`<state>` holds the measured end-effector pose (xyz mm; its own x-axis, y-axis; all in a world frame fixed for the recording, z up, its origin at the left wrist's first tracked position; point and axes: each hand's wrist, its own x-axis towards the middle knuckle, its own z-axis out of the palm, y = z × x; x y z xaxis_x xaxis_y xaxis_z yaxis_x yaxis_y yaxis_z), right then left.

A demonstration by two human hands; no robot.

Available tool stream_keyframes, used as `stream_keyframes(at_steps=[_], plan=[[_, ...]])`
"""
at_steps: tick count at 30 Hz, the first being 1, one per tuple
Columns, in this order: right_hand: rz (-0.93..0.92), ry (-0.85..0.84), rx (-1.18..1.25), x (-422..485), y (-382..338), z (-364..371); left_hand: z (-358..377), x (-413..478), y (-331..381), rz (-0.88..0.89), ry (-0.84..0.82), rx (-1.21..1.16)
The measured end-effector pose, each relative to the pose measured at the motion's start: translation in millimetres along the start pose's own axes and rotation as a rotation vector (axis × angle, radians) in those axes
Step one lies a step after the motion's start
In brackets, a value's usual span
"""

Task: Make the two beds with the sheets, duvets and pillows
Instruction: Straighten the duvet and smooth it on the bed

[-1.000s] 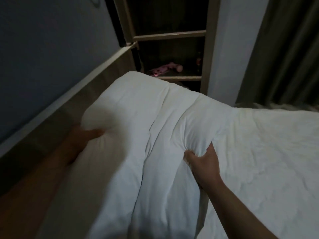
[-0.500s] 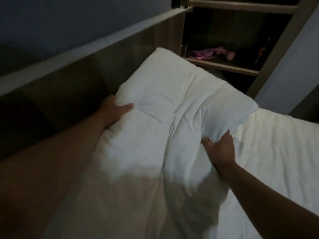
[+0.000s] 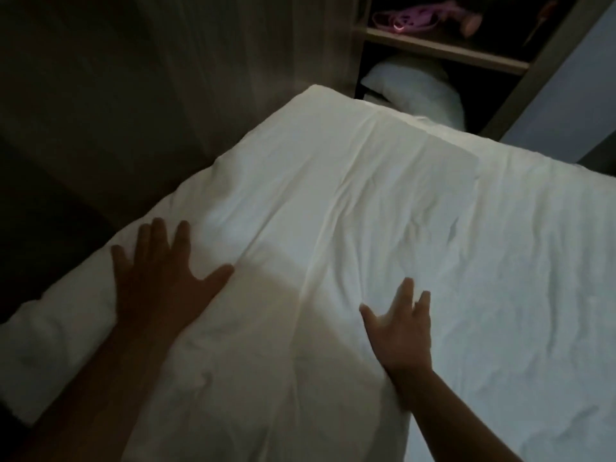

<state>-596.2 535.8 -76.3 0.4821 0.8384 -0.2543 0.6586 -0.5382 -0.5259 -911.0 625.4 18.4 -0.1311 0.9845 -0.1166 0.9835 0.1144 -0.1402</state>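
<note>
A folded white duvet point(image 3: 320, 201) lies flat along the left side of the bed, next to the wooden headboard. My left hand point(image 3: 160, 281) rests on its near left part with fingers spread flat. My right hand point(image 3: 400, 331) is spread open on the duvet's right edge. To the right, the white bed sheet point(image 3: 520, 278) covers the mattress, creased. A white pillow point(image 3: 416, 91) sits beyond the bed's far end, partly hidden behind the duvet, below a shelf.
A wooden headboard panel point(image 3: 206, 78) runs along the left of the bed. A wooden shelf unit point(image 3: 443, 50) stands at the far end, with a pink object point(image 3: 413, 16) on it. A pale wall point(image 3: 573, 95) lies at the right. The room is dim.
Both hands gripped the bunched duvet and held it up; now it lies flat on the bed and both hands have let go, spread open on it. The view has tilted down.
</note>
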Motion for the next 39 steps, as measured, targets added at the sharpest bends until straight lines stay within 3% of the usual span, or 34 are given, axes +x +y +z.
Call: stream_keyframes(at_steps=[7, 11, 14, 18, 28, 34, 39], plan=[[0.048, -0.161, 0.15, -44.4, 19.1, 2.8, 78.8, 0.0, 21.5, -0.002, -0.067, -0.015], [0.303, -0.229, 0.488, -61.1, 35.6, 8.7, 57.5, -9.3, 17.0, 0.027, -0.084, -0.024], [0.412, -0.389, 0.653, -96.2, 47.3, 14.3, 42.0, -51.2, 10.7, 0.169, -0.043, -0.208], [0.367, -0.384, 0.721, -138.1, 57.1, 28.8, 65.2, -118.8, 16.4, 0.328, -0.072, -0.12], [0.24, -0.368, 0.831, -155.2, 64.1, 48.8, 97.3, -150.3, 37.2, 0.176, -0.087, -0.077], [0.112, -0.321, 0.885, -157.2, 66.7, 2.6, 78.5, -159.9, 40.1, 0.137, -0.028, -0.237], [0.11, -0.331, 0.852, -153.9, 91.9, -16.7, 77.6, -181.5, 59.7, 0.108, -0.063, -0.266]])
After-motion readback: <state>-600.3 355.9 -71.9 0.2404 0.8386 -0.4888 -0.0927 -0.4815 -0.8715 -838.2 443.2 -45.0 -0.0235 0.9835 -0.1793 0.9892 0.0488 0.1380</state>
